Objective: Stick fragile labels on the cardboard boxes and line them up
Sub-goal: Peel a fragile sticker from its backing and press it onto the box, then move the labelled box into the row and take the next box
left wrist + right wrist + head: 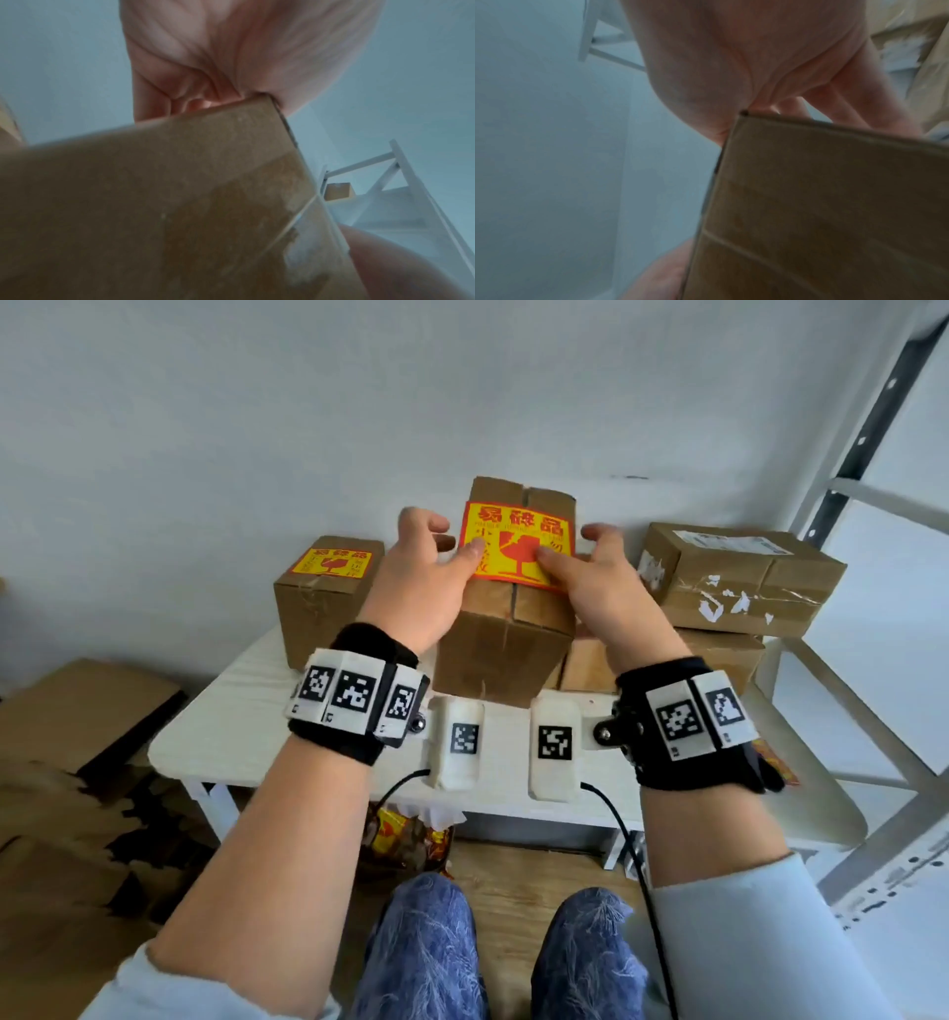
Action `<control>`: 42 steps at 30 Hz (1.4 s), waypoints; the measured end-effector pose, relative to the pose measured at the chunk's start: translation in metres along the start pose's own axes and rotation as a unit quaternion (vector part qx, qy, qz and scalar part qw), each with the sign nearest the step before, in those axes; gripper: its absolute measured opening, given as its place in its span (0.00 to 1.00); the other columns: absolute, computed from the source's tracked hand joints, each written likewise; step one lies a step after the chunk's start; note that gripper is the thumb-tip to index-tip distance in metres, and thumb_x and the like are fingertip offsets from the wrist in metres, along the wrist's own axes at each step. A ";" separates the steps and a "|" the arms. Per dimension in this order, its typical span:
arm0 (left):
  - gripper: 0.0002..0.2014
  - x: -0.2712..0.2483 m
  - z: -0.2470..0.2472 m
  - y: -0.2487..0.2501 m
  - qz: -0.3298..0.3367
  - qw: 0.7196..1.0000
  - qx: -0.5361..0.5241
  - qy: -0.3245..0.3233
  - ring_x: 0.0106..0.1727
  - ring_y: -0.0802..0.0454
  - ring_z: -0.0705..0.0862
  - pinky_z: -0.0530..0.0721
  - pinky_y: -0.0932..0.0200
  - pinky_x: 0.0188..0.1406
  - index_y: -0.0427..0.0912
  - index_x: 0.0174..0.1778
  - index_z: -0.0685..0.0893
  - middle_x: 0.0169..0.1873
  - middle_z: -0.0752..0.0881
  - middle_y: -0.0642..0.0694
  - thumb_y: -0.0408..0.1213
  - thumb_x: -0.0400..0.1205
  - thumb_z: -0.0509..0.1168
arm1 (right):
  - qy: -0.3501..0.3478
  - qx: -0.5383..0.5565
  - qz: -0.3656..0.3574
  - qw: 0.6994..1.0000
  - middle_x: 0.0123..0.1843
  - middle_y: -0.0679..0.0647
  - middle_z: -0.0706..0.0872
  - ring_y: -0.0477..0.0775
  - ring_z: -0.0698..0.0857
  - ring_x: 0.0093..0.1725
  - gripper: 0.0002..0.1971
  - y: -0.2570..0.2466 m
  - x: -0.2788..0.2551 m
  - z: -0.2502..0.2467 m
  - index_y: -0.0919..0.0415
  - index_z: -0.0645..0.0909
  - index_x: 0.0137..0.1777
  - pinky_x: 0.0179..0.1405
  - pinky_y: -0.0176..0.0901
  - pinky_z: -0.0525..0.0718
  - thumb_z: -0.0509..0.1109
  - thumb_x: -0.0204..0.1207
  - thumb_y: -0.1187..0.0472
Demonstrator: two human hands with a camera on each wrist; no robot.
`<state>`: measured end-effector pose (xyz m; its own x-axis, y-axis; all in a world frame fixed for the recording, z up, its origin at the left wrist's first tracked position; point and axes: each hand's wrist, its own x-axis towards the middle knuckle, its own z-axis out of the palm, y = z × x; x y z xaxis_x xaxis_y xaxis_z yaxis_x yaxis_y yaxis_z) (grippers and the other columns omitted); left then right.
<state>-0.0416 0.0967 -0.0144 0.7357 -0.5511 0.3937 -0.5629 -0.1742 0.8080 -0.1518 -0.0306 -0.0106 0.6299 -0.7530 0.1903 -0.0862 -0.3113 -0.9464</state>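
Note:
A tall brown cardboard box (506, 639) sits in the middle of the white table (231, 726), leaning toward me. A yellow-and-red fragile label (516, 541) lies on its top. My left hand (426, 577) grips the box's left side with its thumb pressing the label. My right hand (601, 582) grips the right side the same way. Whether the box touches the table I cannot tell. The left wrist view shows the box face (180, 203) under my palm (231, 60). The right wrist view shows the box (821, 203) below my right palm (757, 60).
A smaller box (318, 618) with a fragile label (334, 562) stands at the back left. At the right, an unlabelled box (744, 588) lies on another box (719, 660). A metal shelf frame (873, 428) rises on the right. Flattened cardboard (77, 711) lies on the floor at the left.

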 end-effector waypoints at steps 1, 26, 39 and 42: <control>0.20 0.008 -0.008 -0.001 0.001 1.000 0.016 0.018 0.58 0.53 0.81 0.75 0.71 0.43 0.42 0.69 0.70 0.61 0.81 0.49 0.49 0.86 0.63 | 0.011 -0.006 -0.011 1.000 0.69 0.58 0.81 0.59 0.85 0.63 0.30 -0.005 0.006 0.011 0.56 0.60 0.78 0.58 0.60 0.88 0.68 0.82 0.48; 0.26 0.137 -0.003 -0.157 -0.074 0.881 0.466 0.036 0.79 0.32 0.67 0.59 0.29 0.79 0.40 0.72 0.75 0.74 0.74 0.35 0.54 0.85 0.60 | -0.086 -0.142 -0.002 0.986 0.69 0.65 0.83 0.66 0.83 0.68 0.24 0.061 0.127 0.181 0.63 0.69 0.76 0.66 0.50 0.79 0.67 0.82 0.62; 0.23 0.150 -0.002 -0.168 0.001 0.898 0.440 0.005 0.72 0.39 0.79 0.65 0.35 0.79 0.40 0.70 0.78 0.67 0.84 0.41 0.53 0.88 0.55 | -0.051 -0.186 -0.041 0.980 0.67 0.69 0.81 0.72 0.82 0.65 0.19 0.072 0.125 0.187 0.66 0.67 0.75 0.62 0.59 0.79 0.57 0.89 0.57; 0.23 0.147 -0.005 -0.161 0.009 0.902 0.432 0.004 0.75 0.38 0.75 0.63 0.33 0.80 0.41 0.71 0.77 0.68 0.83 0.39 0.53 0.87 0.56 | -0.021 -0.166 -0.085 0.982 0.70 0.67 0.79 0.69 0.80 0.68 0.21 0.066 0.114 0.175 0.64 0.67 0.78 0.64 0.55 0.77 0.60 0.88 0.59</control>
<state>0.1587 0.0480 -0.0842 0.7248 -0.5544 0.4091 -0.6553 -0.7381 0.1607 0.0495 -0.0360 -0.0966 0.6876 -0.6518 0.3199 -0.2201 -0.6070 -0.7636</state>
